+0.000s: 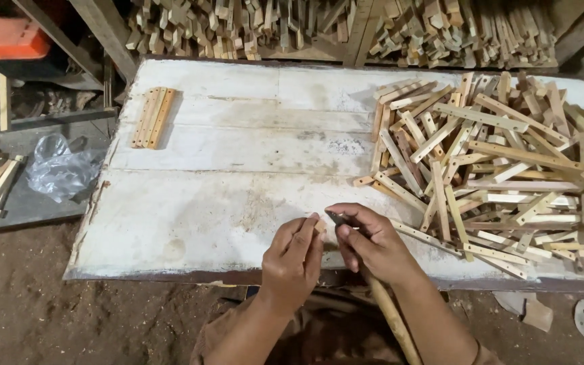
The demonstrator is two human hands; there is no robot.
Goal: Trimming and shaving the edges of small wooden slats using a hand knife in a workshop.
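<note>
Your left hand [292,260] pinches a small pale wooden piece [320,226] between its fingertips, holding it on the worn white-painted wooden board [238,155]. Your right hand [373,243] is closed around a tool with a dark metal tip and a long light wooden handle [390,314], the tip just beside the small piece. A loose heap of pale wooden strips [495,169] lies to your right; four drilled wooden strips [152,117] sit side by side at the far left.
</note>
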